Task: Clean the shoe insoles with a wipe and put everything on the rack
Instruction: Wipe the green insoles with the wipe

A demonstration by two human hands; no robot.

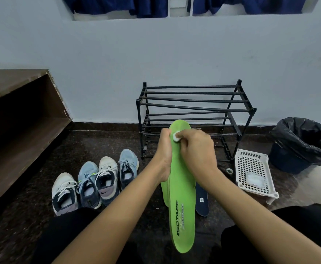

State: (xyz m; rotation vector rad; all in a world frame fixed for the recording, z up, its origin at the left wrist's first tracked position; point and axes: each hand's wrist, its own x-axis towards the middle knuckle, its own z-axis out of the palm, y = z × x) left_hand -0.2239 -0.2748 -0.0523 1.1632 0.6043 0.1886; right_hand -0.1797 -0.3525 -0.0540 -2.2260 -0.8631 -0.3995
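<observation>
Green insole (182, 197) gripped in the left hand (164, 144), the right hand (197, 149) pinches a wipe (176, 137) against its toe end: wiping step, heelward strokes likely next.

The green insole (182, 206) looks like matt foam, with black printed lettering on a finely textured face. The wipe (176, 135) is a soft, white, crumpled wad. The navy insole (202, 203) has a smooth, dull face. The rack (193, 101) is thin black tubing, seemingly metal, with a faint sheen. The sneakers (106, 180) have woven mesh uppers and cloth laces. The white basket (251, 161) is perforated hard plastic. The bin liner (304, 134) is thin black plastic, glossy and crinkled. The floor (117, 141) is dark speckled stone, slightly polished. The wall (155, 54) is matt painted plaster. The shelf (13, 82) is brown, wood-grained and matt.
</observation>
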